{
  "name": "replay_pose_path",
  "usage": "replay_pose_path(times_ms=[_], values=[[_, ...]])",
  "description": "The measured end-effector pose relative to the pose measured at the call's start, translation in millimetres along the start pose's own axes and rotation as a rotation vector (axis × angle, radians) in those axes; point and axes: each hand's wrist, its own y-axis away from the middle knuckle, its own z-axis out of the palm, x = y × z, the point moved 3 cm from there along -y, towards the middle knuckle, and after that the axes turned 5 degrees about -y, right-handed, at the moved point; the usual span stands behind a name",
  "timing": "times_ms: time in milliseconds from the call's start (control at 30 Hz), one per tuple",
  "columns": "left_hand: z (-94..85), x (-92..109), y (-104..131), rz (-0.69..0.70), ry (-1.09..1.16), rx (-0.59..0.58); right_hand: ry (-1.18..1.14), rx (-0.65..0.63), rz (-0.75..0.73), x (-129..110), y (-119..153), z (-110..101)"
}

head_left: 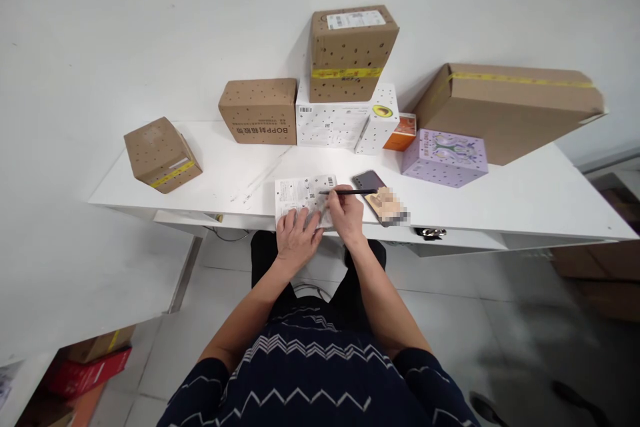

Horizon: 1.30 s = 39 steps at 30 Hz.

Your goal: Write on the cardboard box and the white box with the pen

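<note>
Nearest, left hand [296, 235] lies fingers spread flat on the printed sheet [305, 199] at the table [525, 200] edge. Right hand [347, 213] pinches a dark pen [347, 192] over the sheet's right side. Phone [373, 188] just right; boxes beyond.

Single head-worn view, looking forward and steeply down from above the person's chest; worktop [500, 193] near, at 12 o'clock; wall beyond, floor [450, 307] beneath.
</note>
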Motion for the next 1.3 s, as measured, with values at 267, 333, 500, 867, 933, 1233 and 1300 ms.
replay_pose_path(times_ms=[267,333,500,867,933,1233,1300], values=[[-0.4,0,0,0.006,-0.001,0.005,0.058,0.120,0.137,14,-21,-45],[-0.4,0,0,0.005,-0.002,0.019,0.411,-0.057,0.216,20,-27,-50],[0.0,1,0,0.009,-0.018,0.018,0.868,-0.426,0.317,31,-24,-36],[2.4,0,0,0.017,-0.036,0.050,0.984,-0.025,0.151,47,-17,-68],[2.4,0,-1,0.017,-0.030,0.056,1.027,0.042,0.173,55,-18,-82],[6.4,-1,0,-0.001,0.016,0.010,0.973,-0.034,0.160,77,-25,-91],[7.0,-1,0,-0.002,0.019,0.004,0.968,-0.044,0.170,72,-24,-88]])
